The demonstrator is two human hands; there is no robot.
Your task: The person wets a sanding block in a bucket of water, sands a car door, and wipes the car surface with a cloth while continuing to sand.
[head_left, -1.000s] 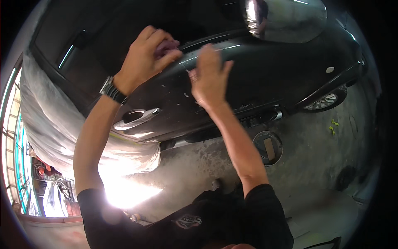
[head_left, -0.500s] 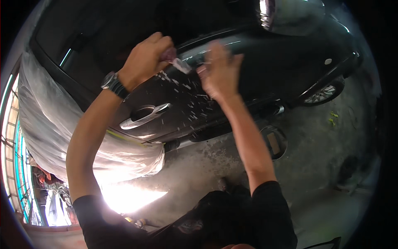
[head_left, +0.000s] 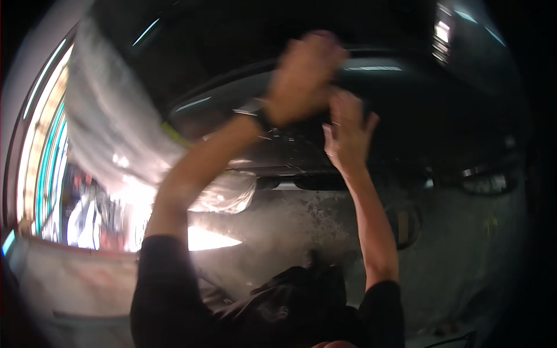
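My left hand (head_left: 306, 78) is over the dark car door (head_left: 406, 127), just below the window line. Motion smears its fingers, so I cannot make out whether it grips anything. A dark watch (head_left: 262, 115) is on that wrist. Lower and to the right, my right hand (head_left: 350, 130) is raised in front of the same door, its thumb and fingers spread apart. No held thing shows in it. The two hands are close together, the left one partly above the right. A few pale droplets show on the dark panel beneath them.
Translucent plastic sheeting (head_left: 110, 110) with a yellow-green tape strip drapes the car's left part. Below the car is a stained concrete floor (head_left: 278, 226). A round dark container (head_left: 404, 226) stands right of my forearm, near a wheel (head_left: 487, 184). Bright light enters at left.
My left hand has swung right, toward the right hand. Earlier it gripped a pinkish cloth-like thing amid flying water drops; few drops show now. The view has turned, and my right hand appears farther right.
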